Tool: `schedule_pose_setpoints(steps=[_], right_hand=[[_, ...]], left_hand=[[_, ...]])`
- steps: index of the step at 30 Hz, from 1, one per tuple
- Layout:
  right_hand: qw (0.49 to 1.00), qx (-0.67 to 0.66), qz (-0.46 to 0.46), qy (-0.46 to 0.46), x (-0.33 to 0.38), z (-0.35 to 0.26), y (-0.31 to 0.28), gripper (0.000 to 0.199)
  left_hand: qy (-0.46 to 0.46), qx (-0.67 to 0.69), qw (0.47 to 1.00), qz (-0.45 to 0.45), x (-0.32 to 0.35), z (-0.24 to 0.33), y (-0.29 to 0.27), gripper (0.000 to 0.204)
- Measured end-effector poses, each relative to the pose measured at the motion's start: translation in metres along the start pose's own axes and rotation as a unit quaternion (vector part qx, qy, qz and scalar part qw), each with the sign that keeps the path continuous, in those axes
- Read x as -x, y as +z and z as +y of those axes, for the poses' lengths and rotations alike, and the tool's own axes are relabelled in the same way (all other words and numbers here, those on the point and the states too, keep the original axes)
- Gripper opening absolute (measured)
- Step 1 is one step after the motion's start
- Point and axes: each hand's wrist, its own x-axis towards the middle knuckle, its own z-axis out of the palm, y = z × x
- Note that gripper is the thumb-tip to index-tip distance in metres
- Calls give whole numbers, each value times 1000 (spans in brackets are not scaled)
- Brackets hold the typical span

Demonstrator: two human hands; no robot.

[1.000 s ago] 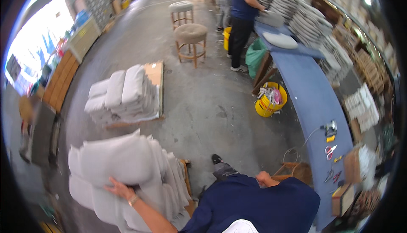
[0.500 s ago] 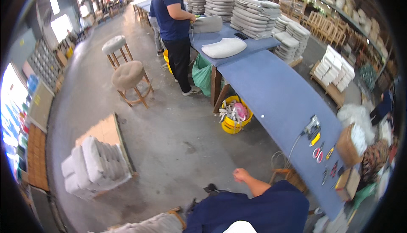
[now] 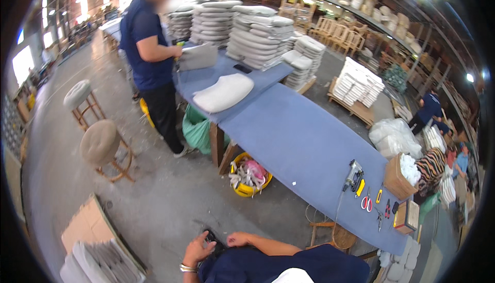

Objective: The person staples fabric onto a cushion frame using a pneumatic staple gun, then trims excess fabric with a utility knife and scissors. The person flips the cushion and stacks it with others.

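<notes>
My left hand (image 3: 197, 249), with a bracelet or watch at its wrist, is low in front of me. Its fingers are apart, and I see nothing held. Just beyond those fingers shows a dark shape (image 3: 211, 237), perhaps my shoe; I cannot tell whether the hand touches it. My right hand (image 3: 238, 239) is close by with curled fingers, and nothing shows in it. To the right stands a long blue-topped table (image 3: 304, 144). On it lie a pneumatic staple gun (image 3: 352, 175) with a hose, a yellow cutter (image 3: 360, 188), red-handled scissors (image 3: 366, 202) and pliers (image 3: 388, 208).
Another person (image 3: 149, 51) stands at the far table end, hands at a grey cushion (image 3: 198, 57). Stacked cushions (image 3: 260, 38) rise behind. A yellow bucket (image 3: 251, 188) of scraps stands under the table. Two stools (image 3: 101, 141) and a pallet of grey cushions (image 3: 100, 265) are left.
The view has swung to the right, so the table and stools sit farther left. My left hand has come into sight beside the right one, which stays curled.
</notes>
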Motion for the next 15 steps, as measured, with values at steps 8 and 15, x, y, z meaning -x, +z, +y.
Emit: schedule_pose_setpoints(steps=[8,15], right_hand=[[750,-381,478,252,57,49,-75,23],[689,-412,575,158,45,8,-155,22]], left_hand=[[99,-216,971,-14,-193,12,-171,62],[124,208,970,3,-319,101,-178,36]])
